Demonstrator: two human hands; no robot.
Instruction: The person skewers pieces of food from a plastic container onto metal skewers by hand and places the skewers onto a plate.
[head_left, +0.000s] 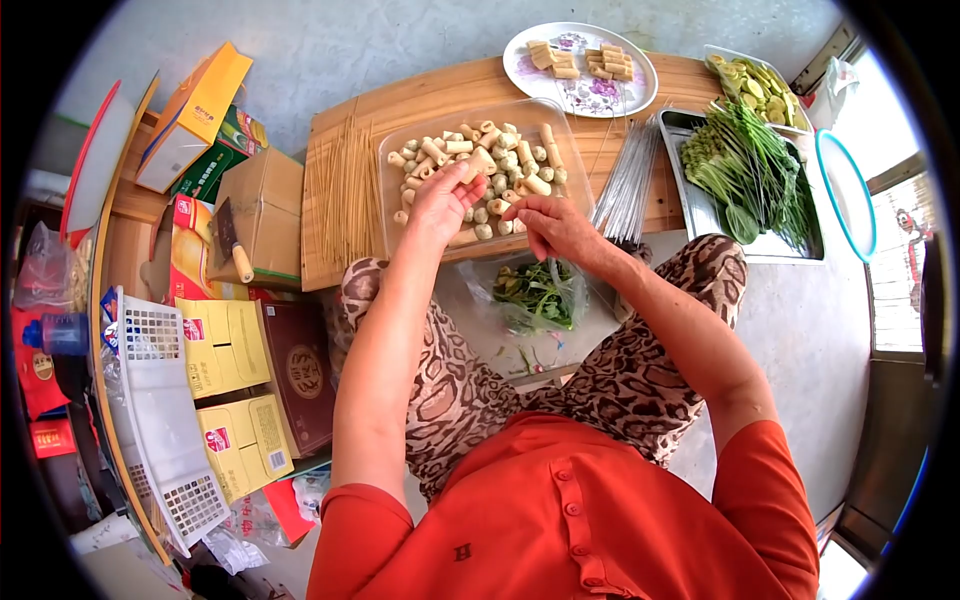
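My left hand is closed around a pale tan rolled piece, above a clear plastic tray. Beside it my right hand is pinched, thumb and forefinger together, at the tray's near side; what lies between those fingertips is too small to make out. In the tray is a pile of short tan rolls and greenish-white balls. Thin wooden skewers lie left of the tray, and metal skewers lie to its right.
On the wooden table stands a flowered plate with tan pieces. Leafy greens fill a metal tray, sliced vegetables another dish. A bag of greens sits between the knees. At left, a knife rests by cardboard boxes.
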